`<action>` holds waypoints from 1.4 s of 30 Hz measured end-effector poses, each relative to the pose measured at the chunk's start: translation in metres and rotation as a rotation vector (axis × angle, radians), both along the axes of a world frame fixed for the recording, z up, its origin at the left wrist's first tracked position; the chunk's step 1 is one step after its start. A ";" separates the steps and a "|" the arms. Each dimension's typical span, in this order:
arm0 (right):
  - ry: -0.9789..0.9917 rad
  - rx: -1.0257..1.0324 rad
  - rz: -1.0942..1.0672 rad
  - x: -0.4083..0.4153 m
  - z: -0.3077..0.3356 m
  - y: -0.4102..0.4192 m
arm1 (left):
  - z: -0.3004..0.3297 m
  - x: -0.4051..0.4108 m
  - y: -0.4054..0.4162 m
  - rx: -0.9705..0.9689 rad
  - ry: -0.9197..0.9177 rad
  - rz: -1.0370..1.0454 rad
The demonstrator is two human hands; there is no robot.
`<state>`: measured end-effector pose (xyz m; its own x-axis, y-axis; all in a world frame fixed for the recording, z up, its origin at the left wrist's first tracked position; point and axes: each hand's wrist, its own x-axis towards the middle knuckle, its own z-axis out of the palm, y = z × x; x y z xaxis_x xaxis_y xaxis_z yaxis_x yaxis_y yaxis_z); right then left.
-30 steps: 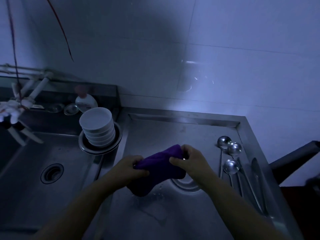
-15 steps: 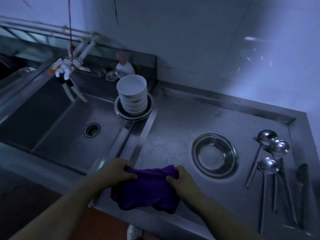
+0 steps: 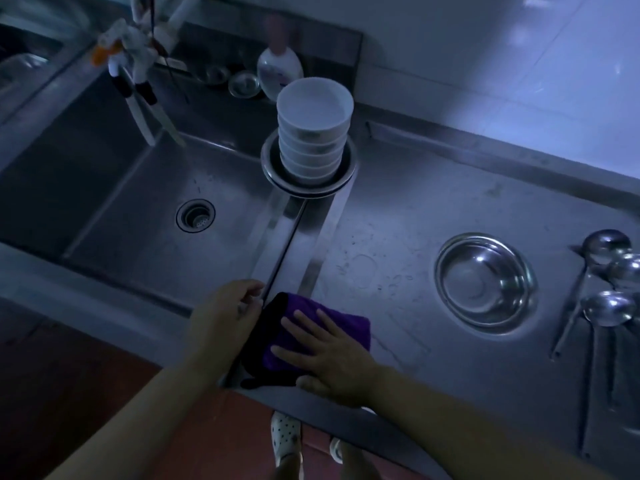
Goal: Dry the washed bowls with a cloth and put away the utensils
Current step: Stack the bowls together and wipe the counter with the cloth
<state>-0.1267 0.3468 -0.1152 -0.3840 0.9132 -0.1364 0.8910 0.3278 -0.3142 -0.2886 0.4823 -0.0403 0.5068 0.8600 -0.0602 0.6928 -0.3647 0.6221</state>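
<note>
Near the front lip of the steel counter (image 3: 433,216), just right of the seam where it meets the sink (image 3: 114,202), I have the purple cloth (image 3: 332,323) folded flat. My right hand (image 3: 332,358) lies on it with fingers straight and spread, pressing it down, gripping nothing. My left hand (image 3: 225,313) sits at the cloth's left edge with fingers curled; whether it pinches the fabric or only touches it, I cannot tell.

Farther back along that seam the stack of white bowls (image 3: 314,129) stands in a metal dish (image 3: 308,181). A steel bowl (image 3: 485,282) rests on the counter to the cloth's right, and beyond it the ladles (image 3: 606,271) lie side by side, not yet put away.

My worries: the cloth overhangs the counter's front lip, so lifting my palm carelessly could let it slide to the floor. The stack of white bowls is tall and perched at the sink's rim; tugging the top one with damp fingers could tip the lot into the basin. The light is dim, too, so wet patches may go unnoticed.
</note>
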 end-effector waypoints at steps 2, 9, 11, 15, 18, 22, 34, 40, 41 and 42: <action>-0.068 -0.009 0.016 -0.009 -0.018 0.026 | -0.011 -0.011 0.002 -0.023 -0.022 0.025; -0.111 0.103 -0.191 0.028 -0.044 0.088 | -0.036 -0.029 0.020 -0.120 -0.088 0.021; -0.126 0.070 -0.369 0.049 -0.042 0.109 | -0.038 -0.028 0.023 -0.127 -0.099 -0.004; -0.092 0.028 -0.644 0.056 -0.040 0.128 | -0.040 -0.026 0.029 -0.080 -0.123 -0.087; -0.062 -0.021 -0.776 0.022 -0.042 0.111 | -0.041 -0.029 0.031 -0.095 -0.148 -0.063; -0.006 -0.094 -0.746 -0.045 -0.040 0.062 | -0.043 -0.032 0.027 -0.095 -0.177 -0.026; -0.034 -0.262 -0.420 -0.038 -0.028 -0.006 | -0.050 -0.008 0.007 -0.136 -0.241 -0.073; -0.201 -0.088 -0.435 0.046 -0.046 0.043 | -0.057 0.033 0.005 0.123 0.066 -0.313; -0.210 -0.065 -0.449 0.059 -0.049 0.052 | -0.059 0.040 0.005 0.219 0.135 -0.394; -0.220 -0.046 -0.468 0.073 -0.051 0.061 | -0.061 0.046 0.005 0.279 0.202 -0.474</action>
<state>-0.0534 0.4073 -0.1667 0.1068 0.9714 -0.2120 0.9854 -0.1318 -0.1077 -0.2429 0.4872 -0.1012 0.8422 0.5392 0.0005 0.5088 -0.7951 0.3300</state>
